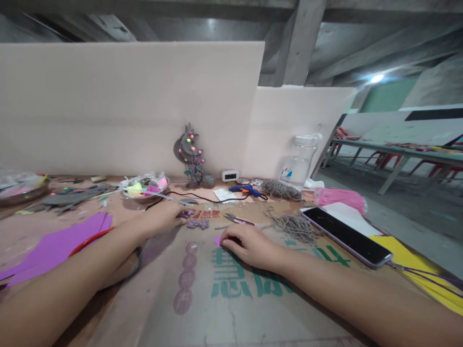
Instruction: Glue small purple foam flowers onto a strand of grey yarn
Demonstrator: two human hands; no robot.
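Purple foam sheets [54, 246] lie far left on the surface. The left hand [164, 219] reaches past them, fingers curled with tips touching small purple flowers [198, 223] on the cardboard [202, 308]; whether they pinch one I cannot tell. Just right, the right hand [248, 245] lies palm-down, fingers bent onto a purple scrap [217, 239], pinning rather than gripping it. It looks like a picking-up step, and any lift would need a fine fingertip pinch.
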